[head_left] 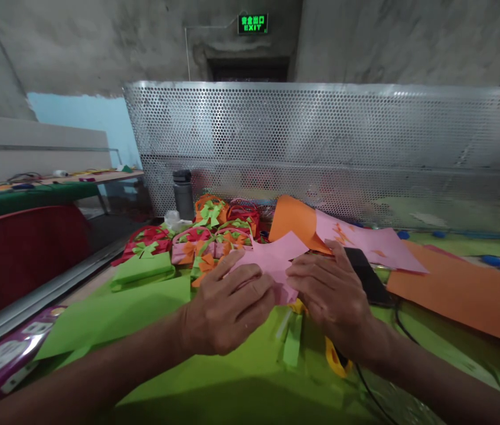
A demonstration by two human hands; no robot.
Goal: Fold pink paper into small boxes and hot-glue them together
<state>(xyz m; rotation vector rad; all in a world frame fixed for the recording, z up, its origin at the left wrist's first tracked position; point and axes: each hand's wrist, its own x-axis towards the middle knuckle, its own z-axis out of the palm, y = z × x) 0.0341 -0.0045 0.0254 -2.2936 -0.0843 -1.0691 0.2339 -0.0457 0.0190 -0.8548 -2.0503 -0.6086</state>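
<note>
Both of my hands press on a pink paper cut-out (pixel 276 257) lying on the green table cover (pixel 241 378). My left hand (pixel 227 307) has its fingers curled over the sheet's near left edge. My right hand (pixel 329 289) pinches the paper's right side with thumb and fingers together. Yellow-handled scissors (pixel 333 357) lie partly hidden under my right wrist. A green paper strip (pixel 293 345) lies between my wrists.
Several small paper baskets in pink, red, orange and green (pixel 208 236) are piled behind the hands. Orange (pixel 457 289) and pink sheets (pixel 369 239) spread to the right, with a black phone (pixel 367 274) and cable. A grey bottle (pixel 183 195) stands before a perforated metal screen (pixel 320 147).
</note>
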